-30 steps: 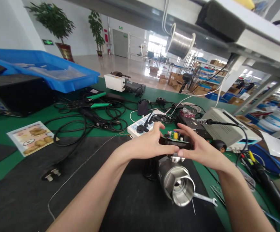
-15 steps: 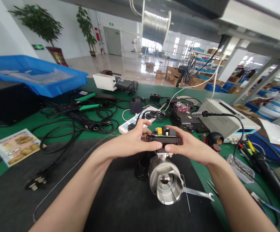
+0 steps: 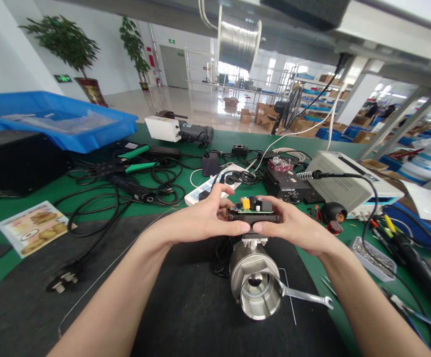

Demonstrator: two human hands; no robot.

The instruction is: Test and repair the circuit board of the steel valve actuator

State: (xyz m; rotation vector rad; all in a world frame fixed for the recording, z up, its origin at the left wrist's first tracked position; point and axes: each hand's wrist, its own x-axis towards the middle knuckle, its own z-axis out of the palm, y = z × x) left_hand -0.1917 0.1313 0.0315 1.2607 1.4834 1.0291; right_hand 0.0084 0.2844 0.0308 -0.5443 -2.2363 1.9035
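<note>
A black housing (image 3: pixel 253 217) with an exposed circuit board (image 3: pixel 256 208) on top sits above a steel ball valve (image 3: pixel 254 277). My left hand (image 3: pixel 215 213) grips the housing's left side, thumb along its front. On the right side my right hand (image 3: pixel 286 220) holds the same housing, and the two thumb tips nearly meet in front. A steel wrench (image 3: pixel 306 296) has one end at the valve's open port and the other pointing right. The valve stands on a black mat (image 3: pixel 186 297).
A power strip (image 3: pixel 200 191) and coiled black cables lie behind my hands. Green-handled pliers (image 3: pixel 141 167) and a blue tray (image 3: pixel 89 131) are at the left. To the right are a bench instrument (image 3: pixel 345 183), a box of small screws (image 3: pixel 373 259) and several tools.
The whole view has shifted slightly. Both hands keep their hold on the housing, and the thumb tips look a little closer to each other.
</note>
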